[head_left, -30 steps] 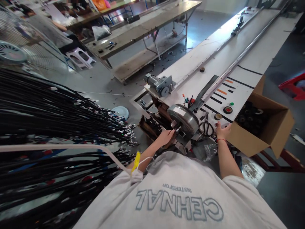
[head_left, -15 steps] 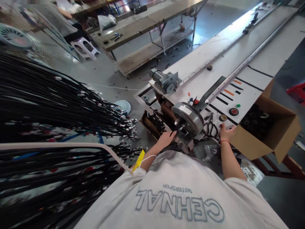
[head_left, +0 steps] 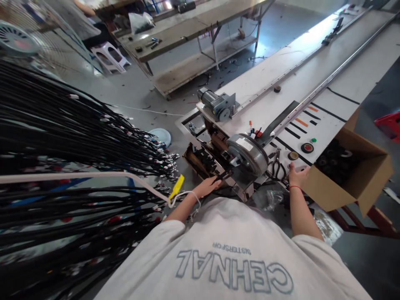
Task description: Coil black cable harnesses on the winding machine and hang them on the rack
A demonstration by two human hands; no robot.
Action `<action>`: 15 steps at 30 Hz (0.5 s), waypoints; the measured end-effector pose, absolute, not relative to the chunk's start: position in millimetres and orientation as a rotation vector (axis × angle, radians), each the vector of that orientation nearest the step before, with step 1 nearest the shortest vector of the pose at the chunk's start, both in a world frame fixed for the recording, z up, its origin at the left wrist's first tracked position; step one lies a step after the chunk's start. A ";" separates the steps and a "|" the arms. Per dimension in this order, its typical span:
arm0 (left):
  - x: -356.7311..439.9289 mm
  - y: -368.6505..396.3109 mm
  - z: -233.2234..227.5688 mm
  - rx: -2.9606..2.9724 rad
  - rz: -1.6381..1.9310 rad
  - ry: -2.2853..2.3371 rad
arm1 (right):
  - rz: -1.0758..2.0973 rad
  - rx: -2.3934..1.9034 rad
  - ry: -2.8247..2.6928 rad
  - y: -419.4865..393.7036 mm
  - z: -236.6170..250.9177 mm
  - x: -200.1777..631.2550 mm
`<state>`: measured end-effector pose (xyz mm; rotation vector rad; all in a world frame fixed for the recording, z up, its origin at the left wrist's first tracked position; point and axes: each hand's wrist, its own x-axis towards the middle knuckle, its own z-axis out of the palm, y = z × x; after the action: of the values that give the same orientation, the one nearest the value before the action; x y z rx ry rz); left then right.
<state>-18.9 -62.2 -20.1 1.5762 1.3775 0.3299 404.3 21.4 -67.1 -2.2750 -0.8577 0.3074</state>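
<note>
My left hand point(head_left: 208, 186) is closed around a dark cable end point(head_left: 222, 176), just left of the round-bodied winding machine point(head_left: 248, 154). Part of the cable is lost among the machine's dark parts. Resting on the near edge of the white bench point(head_left: 340, 93), my right hand point(head_left: 298, 176) has its thumb raised and fingers apart, holding nothing. The thumb is beside a tape roll point(head_left: 293, 155) and a red-and-black push button point(head_left: 307, 148). Black-handled scissors point(head_left: 277, 167) lie between the machine and my right hand.
Bundled black cables point(head_left: 78, 121) hang at left beside a fan point(head_left: 17, 39). An open cardboard box point(head_left: 375, 175) of dark rolls stands right of my right hand. A motor point(head_left: 215, 102) sits on the bench's corner. Someone sits on a white stool point(head_left: 111, 56) farther back.
My left hand has drawn back from the machine, down and to the left, with the dark cable in it. My right hand stays at the bench edge.
</note>
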 end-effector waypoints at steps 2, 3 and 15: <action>-26.0 -68.7 -23.3 1.577 0.342 1.347 | 0.317 -2.273 -0.869 21.5 -69.4 406.3; -26.1 -70.9 -24.2 1.594 0.358 1.343 | 0.318 -2.272 -0.871 21.5 -70.6 407.2; 13.5 -48.0 -14.2 1.551 0.549 1.481 | 0.298 -2.262 -0.855 21.5 -74.5 408.3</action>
<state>13.5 -48.0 -14.2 1.5515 1.4812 0.5494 408.3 21.5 -74.5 -2.2620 -0.8546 0.2976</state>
